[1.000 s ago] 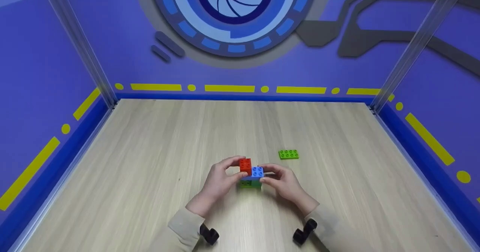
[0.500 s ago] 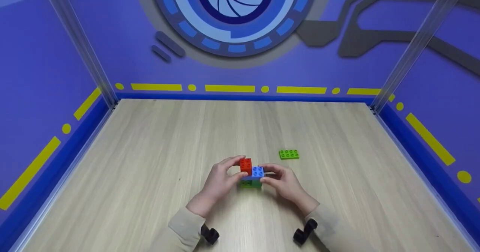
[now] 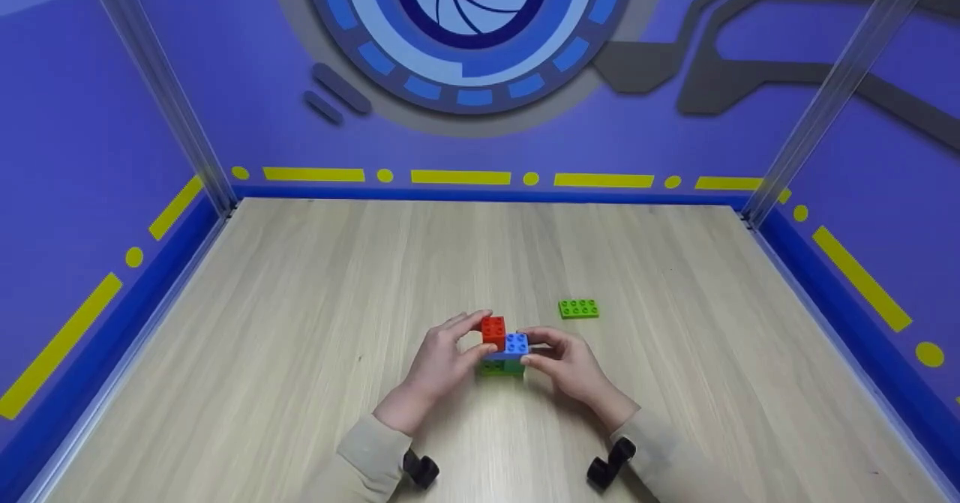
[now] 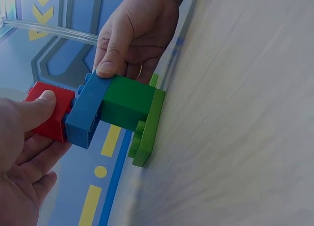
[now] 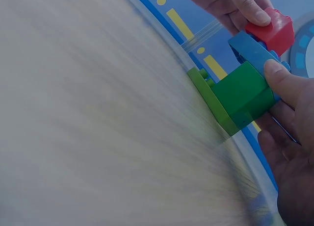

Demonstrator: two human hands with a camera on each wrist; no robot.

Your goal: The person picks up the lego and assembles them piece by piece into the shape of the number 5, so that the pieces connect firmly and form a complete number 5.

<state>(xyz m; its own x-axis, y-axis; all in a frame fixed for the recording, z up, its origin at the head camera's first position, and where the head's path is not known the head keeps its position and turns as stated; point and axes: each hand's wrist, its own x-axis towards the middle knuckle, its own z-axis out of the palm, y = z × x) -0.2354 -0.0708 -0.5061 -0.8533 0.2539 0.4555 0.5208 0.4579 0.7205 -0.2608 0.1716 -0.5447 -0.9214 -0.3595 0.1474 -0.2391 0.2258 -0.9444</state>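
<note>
Pinching the red block (image 3: 493, 331) with the left hand (image 3: 442, 357), thumb on the near face, fingers round toward the far side. Gripping the blue block (image 4: 87, 112) by its right end with the right hand (image 3: 571, 368), thumb against the near side, fingers reaching behind – a narrow hold on both sides, closed to the width of the block. Cannot tell exactly where the right hand's hidden fingertips touch.

Directly beneath blue, a dark green block (image 4: 128, 103); under that, a flat green plate (image 4: 151, 130), apparently resting on the table (image 3: 300, 338). Red at the left end of blue, out over the overhang, with bare studs at the right end. Lying beyond the right hand, apart from the held blocks: a spare green plate (image 3: 579, 309), studs up.

Judging by the grips, probably at the step of fitting red onto blue – likely not fully seated, with studs seemingly visible in the seam from both wrists. Next, calls for squaring red up and pressing straight down while bracing blue from the right. Needs care at the overhang; could tip everything or pry blue loose.
</note>
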